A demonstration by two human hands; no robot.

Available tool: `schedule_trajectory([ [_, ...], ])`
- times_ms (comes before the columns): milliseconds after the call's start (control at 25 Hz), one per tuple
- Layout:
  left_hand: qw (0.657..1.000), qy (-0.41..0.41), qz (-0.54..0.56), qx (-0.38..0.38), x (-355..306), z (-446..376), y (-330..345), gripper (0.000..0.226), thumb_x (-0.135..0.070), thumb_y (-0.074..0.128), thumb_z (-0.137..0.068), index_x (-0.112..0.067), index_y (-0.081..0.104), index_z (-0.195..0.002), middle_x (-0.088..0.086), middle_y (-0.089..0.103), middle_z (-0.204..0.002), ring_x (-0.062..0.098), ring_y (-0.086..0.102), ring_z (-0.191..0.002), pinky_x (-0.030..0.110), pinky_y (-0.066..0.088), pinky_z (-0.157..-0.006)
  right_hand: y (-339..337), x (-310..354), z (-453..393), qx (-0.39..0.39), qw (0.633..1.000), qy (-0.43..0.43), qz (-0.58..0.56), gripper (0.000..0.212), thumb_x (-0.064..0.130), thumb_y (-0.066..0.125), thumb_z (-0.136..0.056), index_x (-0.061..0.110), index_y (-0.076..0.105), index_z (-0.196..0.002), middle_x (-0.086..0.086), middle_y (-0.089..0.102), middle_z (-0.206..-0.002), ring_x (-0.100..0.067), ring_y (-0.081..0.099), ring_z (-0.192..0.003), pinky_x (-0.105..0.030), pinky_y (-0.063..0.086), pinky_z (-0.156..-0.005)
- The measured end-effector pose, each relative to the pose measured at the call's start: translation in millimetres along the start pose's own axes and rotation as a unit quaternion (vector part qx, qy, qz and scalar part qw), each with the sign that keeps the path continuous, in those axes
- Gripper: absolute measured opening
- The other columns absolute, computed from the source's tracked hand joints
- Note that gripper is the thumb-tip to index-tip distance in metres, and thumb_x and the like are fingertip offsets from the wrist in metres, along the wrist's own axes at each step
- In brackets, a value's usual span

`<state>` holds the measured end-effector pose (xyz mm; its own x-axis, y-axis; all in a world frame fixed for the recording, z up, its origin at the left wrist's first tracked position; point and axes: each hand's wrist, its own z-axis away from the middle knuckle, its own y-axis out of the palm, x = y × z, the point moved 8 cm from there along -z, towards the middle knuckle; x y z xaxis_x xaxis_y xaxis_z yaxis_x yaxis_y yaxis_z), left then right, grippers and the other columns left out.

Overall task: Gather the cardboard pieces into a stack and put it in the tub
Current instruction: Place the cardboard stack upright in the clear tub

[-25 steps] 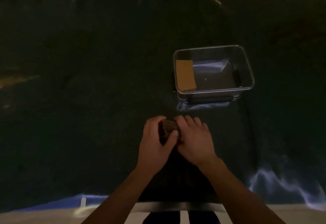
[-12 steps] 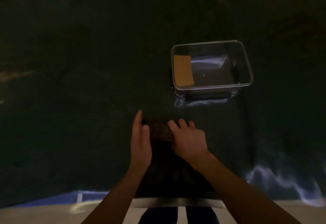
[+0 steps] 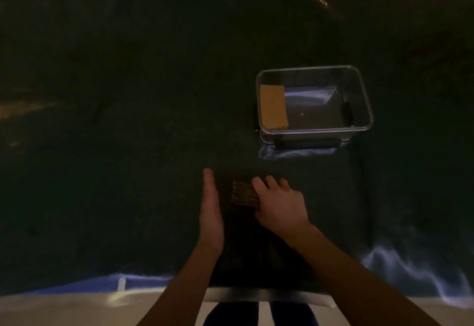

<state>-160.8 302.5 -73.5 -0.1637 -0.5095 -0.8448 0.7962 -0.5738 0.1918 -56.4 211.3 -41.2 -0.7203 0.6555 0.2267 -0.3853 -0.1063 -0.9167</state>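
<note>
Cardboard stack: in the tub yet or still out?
Out. The cardboard stack sits on the dark cloth under the right hand, short of the clear tub.

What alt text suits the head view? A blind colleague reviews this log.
A right hand grips a small cardboard stack on dark cloth, left hand open beside it. Beyond, a clear tub holds one cardboard piece.

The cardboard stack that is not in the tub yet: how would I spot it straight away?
Find the clear plastic tub on the dark green cloth. Nearer the person, the right hand holds the cardboard stack. Unlike the bright tan piece inside the tub, it looks dark and layered.
</note>
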Motion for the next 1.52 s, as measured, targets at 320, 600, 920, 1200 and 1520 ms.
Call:
schedule_trajectory([
  [320, 0.99, -0.084, 0.023, 0.11, 10, 5, 24, 0.053, -0.014, 0.04, -0.099, -0.025, 0.032, -0.15, 0.009, 0.044, -0.149, 0.013, 0.054, -0.123, 0.023, 0.047, -0.092, -9, 0, 0, 0.009, 1.0, -0.004, -0.025, 0.057, 0.044, 0.062, -0.082, 0.036, 0.035, -0.131, -0.001, 0.055, -0.126, -0.027, 0.055, -0.112, -0.04, 0.054, -0.076],
  [600, 0.986, -0.052, -0.042, 0.153, -54, 10, 66, 0.064, -0.015, 0.065, -0.086, -0.031, 0.038, -0.142, -0.001, 0.05, -0.142, 0.016, 0.051, -0.126, 0.032, 0.046, -0.097, -57, -44, 6, 0.035, 0.833, 0.128, -0.536, 0.061, 0.037, 0.081, -0.07, 0.04, 0.048, -0.122, 0.005, 0.064, -0.118, -0.016, 0.062, -0.106, -0.045, 0.052, -0.094],
  [920, 0.967, -0.036, -0.154, 0.201, -91, 20, 205, 0.046, -0.035, 0.055, -0.092, -0.033, 0.044, -0.136, -0.001, 0.056, -0.132, 0.017, 0.057, -0.118, 0.041, 0.05, -0.098, -133, -123, 15, 0.087, 0.657, 0.15, -0.733, 0.068, 0.032, 0.081, -0.071, 0.041, 0.047, -0.129, -0.008, 0.059, -0.125, -0.032, 0.059, -0.112, -0.05, 0.057, -0.079],
  [1200, 0.98, -0.021, -0.149, 0.132, -93, 19, 284, 0.047, -0.042, 0.044, -0.097, -0.033, 0.037, -0.142, 0.001, 0.047, -0.139, 0.021, 0.047, -0.125, 0.054, 0.04, -0.108, -164, -186, 12, 0.099, 0.634, 0.185, -0.744, 0.058, 0.04, 0.075, -0.078, 0.041, 0.045, -0.127, -0.008, 0.054, -0.125, -0.031, 0.056, -0.112, -0.048, 0.058, -0.081],
  [1520, 0.981, -0.045, -0.146, 0.115, -104, -14, 306, 0.034, -0.036, 0.045, -0.096, -0.037, 0.04, -0.129, 0.005, 0.049, -0.13, 0.026, 0.05, -0.118, 0.054, 0.04, -0.107, -192, -230, -17, 0.065, 0.694, 0.173, -0.696, 0.043, 0.037, 0.067, -0.087, 0.023, 0.053, -0.126, -0.003, 0.06, -0.114, -0.021, 0.061, -0.101, -0.036, 0.057, -0.076],
])
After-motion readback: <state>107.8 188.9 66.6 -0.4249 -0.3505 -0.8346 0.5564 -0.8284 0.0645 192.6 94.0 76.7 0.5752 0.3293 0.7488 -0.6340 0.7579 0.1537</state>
